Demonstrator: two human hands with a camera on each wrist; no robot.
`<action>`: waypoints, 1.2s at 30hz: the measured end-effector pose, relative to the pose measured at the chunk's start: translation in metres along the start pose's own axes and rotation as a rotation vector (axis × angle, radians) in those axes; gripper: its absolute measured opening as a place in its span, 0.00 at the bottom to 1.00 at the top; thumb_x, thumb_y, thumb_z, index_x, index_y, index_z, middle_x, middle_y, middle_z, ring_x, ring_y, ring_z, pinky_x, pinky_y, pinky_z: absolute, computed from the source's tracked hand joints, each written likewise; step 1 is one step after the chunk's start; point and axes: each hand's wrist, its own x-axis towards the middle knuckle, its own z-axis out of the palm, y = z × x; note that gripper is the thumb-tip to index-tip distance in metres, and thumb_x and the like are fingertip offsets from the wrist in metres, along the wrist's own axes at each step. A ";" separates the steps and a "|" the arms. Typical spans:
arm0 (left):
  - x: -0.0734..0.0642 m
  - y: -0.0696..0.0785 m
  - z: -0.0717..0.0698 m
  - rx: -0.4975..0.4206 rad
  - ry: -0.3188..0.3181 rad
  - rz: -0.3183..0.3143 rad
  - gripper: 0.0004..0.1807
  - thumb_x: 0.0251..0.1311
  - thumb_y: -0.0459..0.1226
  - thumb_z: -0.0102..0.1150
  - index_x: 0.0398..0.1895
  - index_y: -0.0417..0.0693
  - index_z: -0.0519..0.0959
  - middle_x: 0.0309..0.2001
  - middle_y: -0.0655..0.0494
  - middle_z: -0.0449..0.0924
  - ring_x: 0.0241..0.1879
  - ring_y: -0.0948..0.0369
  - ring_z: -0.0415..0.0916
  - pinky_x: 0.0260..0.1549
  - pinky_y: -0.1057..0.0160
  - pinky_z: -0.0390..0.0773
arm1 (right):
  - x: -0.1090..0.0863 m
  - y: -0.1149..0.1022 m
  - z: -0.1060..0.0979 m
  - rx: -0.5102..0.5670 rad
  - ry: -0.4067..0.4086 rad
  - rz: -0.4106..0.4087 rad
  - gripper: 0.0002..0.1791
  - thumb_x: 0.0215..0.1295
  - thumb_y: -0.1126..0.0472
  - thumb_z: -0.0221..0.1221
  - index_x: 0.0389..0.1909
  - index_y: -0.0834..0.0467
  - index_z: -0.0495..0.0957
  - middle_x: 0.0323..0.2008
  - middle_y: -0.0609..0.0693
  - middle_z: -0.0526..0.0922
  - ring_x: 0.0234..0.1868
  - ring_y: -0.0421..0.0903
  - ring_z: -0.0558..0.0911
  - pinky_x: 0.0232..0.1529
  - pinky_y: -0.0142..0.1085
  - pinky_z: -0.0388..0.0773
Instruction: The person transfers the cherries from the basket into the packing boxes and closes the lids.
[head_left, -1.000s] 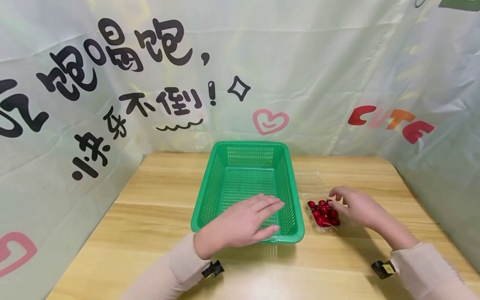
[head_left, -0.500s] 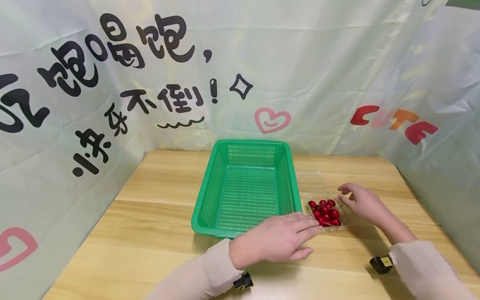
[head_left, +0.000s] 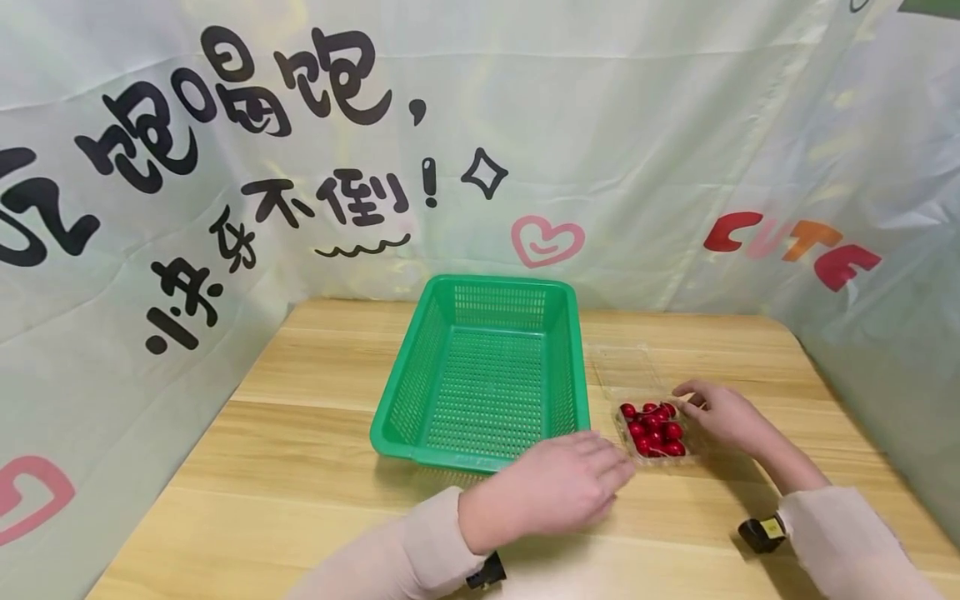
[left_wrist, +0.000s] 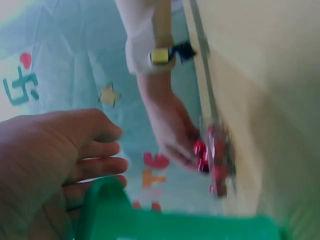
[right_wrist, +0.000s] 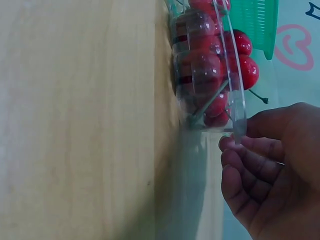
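Note:
A green plastic basket (head_left: 480, 460) with perforated walls sits on the wooden table. At its near right corner is my left hand (head_left: 551, 483), palm side toward it, fingers loosely extended. In the left wrist view the basket's rim (left_wrist: 175, 225) overlaps the lower fingers of that hand (left_wrist: 75, 160); contact is hard to tell. To the right stands a clear plastic box (head_left: 633, 450) of red cherries (head_left: 652, 429), its lid (head_left: 626, 371) folded back. My right hand (head_left: 723, 412) pinches the box's rim between thumb and fingers, plainest in the right wrist view (right_wrist: 270, 160).
A pale printed cloth (head_left: 600, 150) hangs behind and beside the table (head_left: 300, 400). Camera straps with small black cameras are on both wrists, the right camera (head_left: 761, 533) close above the tabletop.
My left hand has moved from over the basket to its near right corner. The basket has shifted slightly left. My right hand drew back from the cherries and now pinches the box's rim.

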 end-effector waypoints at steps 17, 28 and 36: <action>0.047 0.048 0.027 0.003 0.023 0.032 0.31 0.72 0.55 0.38 0.73 0.56 0.63 0.69 0.61 0.65 0.68 0.63 0.61 0.70 0.64 0.54 | -0.032 0.003 0.004 0.180 0.009 0.057 0.16 0.70 0.62 0.57 0.52 0.70 0.72 0.26 0.49 0.81 0.23 0.43 0.77 0.25 0.35 0.74; 0.068 0.043 0.050 -0.059 -0.148 -0.066 0.33 0.71 0.58 0.41 0.75 0.59 0.59 0.70 0.66 0.61 0.69 0.65 0.57 0.69 0.66 0.54 | -0.032 0.015 -0.002 0.370 -0.030 0.152 0.28 0.75 0.57 0.52 0.60 0.78 0.60 0.35 0.57 0.80 0.29 0.43 0.78 0.29 0.35 0.79; 0.076 0.041 0.056 -0.076 -0.217 -0.112 0.32 0.70 0.59 0.42 0.75 0.65 0.58 0.72 0.69 0.57 0.71 0.65 0.52 0.69 0.63 0.54 | -0.003 0.035 -0.014 0.599 -0.107 0.200 0.33 0.79 0.56 0.43 0.65 0.83 0.51 0.52 0.71 0.77 0.43 0.41 0.83 0.44 0.33 0.82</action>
